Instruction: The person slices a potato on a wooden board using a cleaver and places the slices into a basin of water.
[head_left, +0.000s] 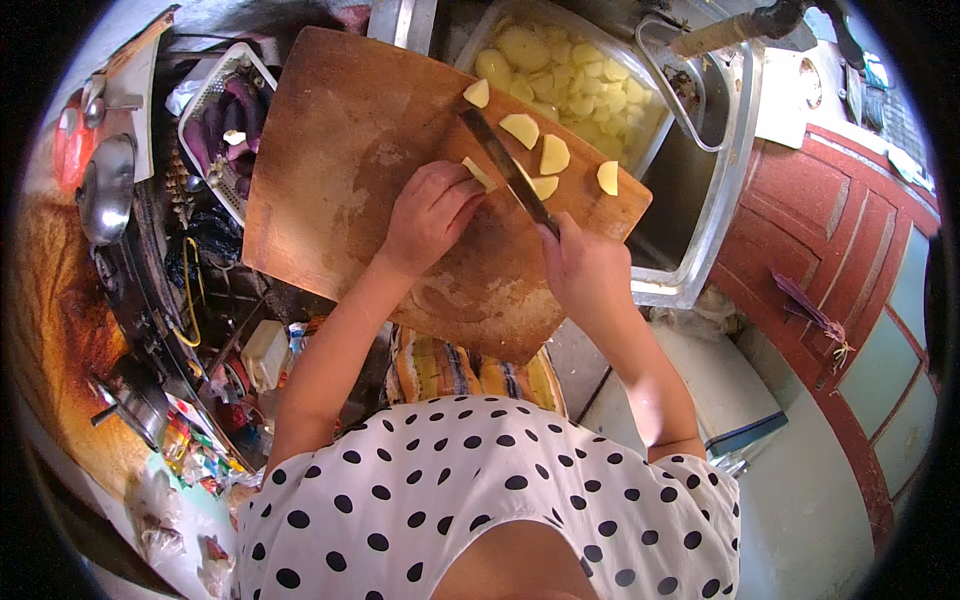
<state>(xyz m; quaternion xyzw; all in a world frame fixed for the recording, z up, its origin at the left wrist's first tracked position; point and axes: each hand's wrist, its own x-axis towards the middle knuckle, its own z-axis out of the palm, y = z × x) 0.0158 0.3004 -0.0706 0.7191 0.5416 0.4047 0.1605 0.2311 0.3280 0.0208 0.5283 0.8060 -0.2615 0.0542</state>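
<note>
A wooden cutting board (352, 150) lies before me, one edge over the sink. My right hand (589, 262) grips a kitchen knife (504, 159) by its handle, the blade pointing up and left across the board. Beside the blade, my left hand (439, 206) holds a pale piece of potato (478, 174) against the wood with its fingertips. Several cut potato pieces (555, 154) are scattered on the right part of the board, past the knife. One potato piece (476, 93) sits close to the board's far edge.
Cut potatoes (592, 86) sit in water in a clear tub (664, 142) in the steel sink (694, 247), under a faucet (739, 31). To the left stands a white plastic basket (193, 154) with eggplants (225, 112). A reddish wooden door (817, 195) is at the right.
</note>
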